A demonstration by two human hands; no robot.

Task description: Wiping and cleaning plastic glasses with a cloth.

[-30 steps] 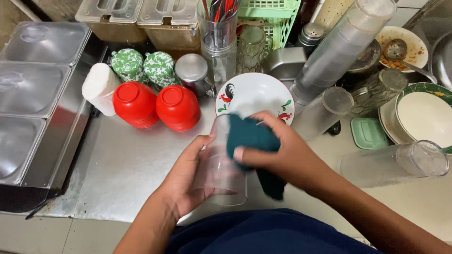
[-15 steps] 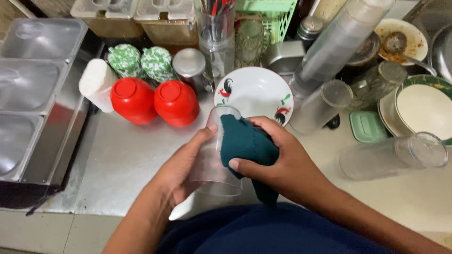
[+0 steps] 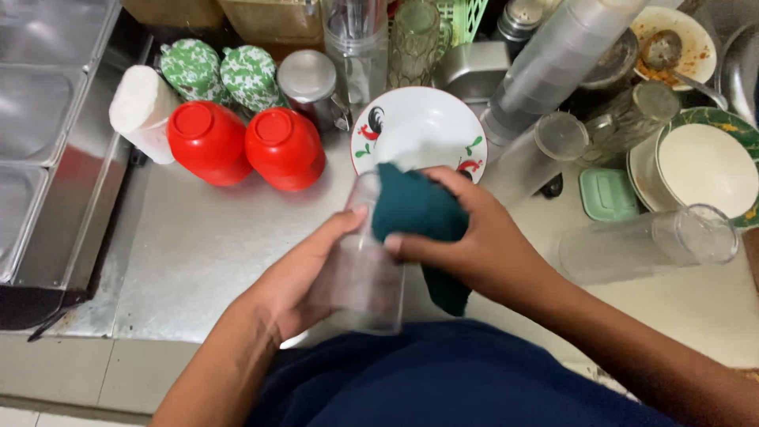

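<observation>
My left hand (image 3: 304,273) grips a clear plastic tumbler (image 3: 368,269) tilted over the steel counter (image 3: 198,253), its mouth pointing away from me. My right hand (image 3: 474,241) holds a dark teal cloth (image 3: 419,209) and presses it into and over the tumbler's rim; a tail of the cloth hangs down below my palm. Just beyond both hands lies a white plate (image 3: 419,126) painted with a rooster and leaves.
Two red bowls (image 3: 245,142) sit upside down at the left beside two green patterned ones (image 3: 221,71) and a white cup (image 3: 142,111). A stack of clear tumblers (image 3: 553,63) leans at the back right; another tumbler (image 3: 648,241) lies on its side. Dirty plates (image 3: 704,166) crowd the right. Steel trays (image 3: 47,142) line the left.
The tumbler has tipped further forward in my left hand, and my right hand has worked the teal cloth around its rim. The view has shifted slightly downward.
</observation>
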